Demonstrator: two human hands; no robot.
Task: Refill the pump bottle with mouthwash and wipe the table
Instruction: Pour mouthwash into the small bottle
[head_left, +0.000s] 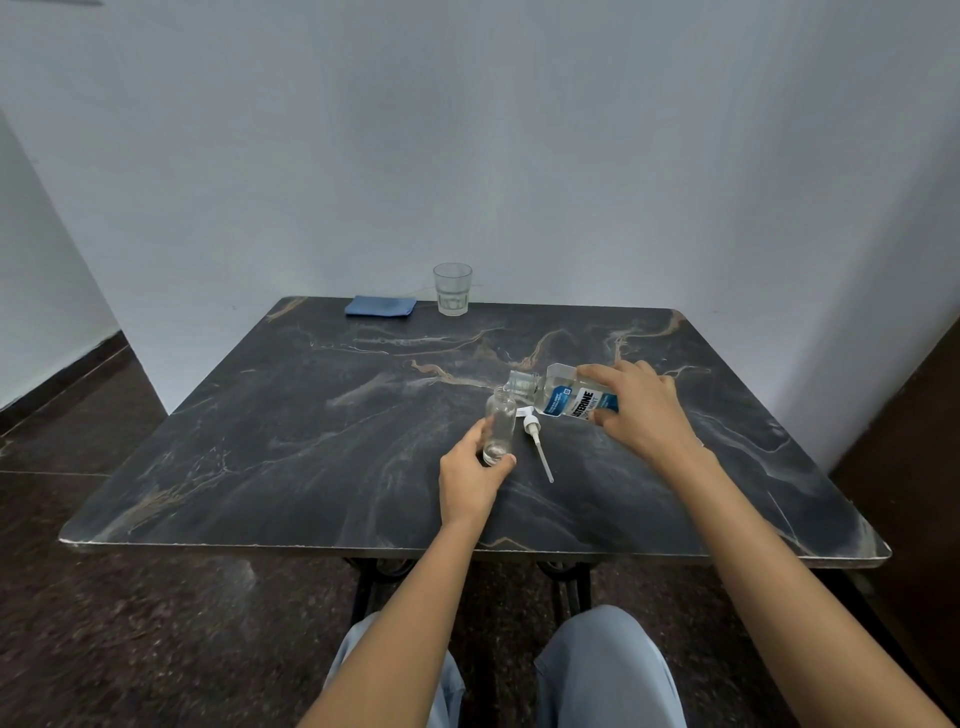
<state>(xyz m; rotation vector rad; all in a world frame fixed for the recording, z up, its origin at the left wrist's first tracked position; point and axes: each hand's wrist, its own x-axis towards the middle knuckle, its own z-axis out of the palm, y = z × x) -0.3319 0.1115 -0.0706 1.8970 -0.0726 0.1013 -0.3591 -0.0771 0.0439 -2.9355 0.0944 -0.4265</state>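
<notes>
A small clear pump bottle (500, 423) stands upright on the dark marble table (311, 415), its top off and a little clear liquid at its bottom. My left hand (470, 480) grips it near the base. My right hand (641, 410) holds the uncapped mouthwash bottle (563, 395) tipped almost level, its mouth right at the small bottle's neck. The white pump head (535, 439) with its dip tube lies flat on the table between my two hands.
A folded blue cloth (380, 305) lies at the table's far edge, and a clear drinking glass (452, 289) stands just right of it. Walls close in behind and to the right. My knees are under the near edge.
</notes>
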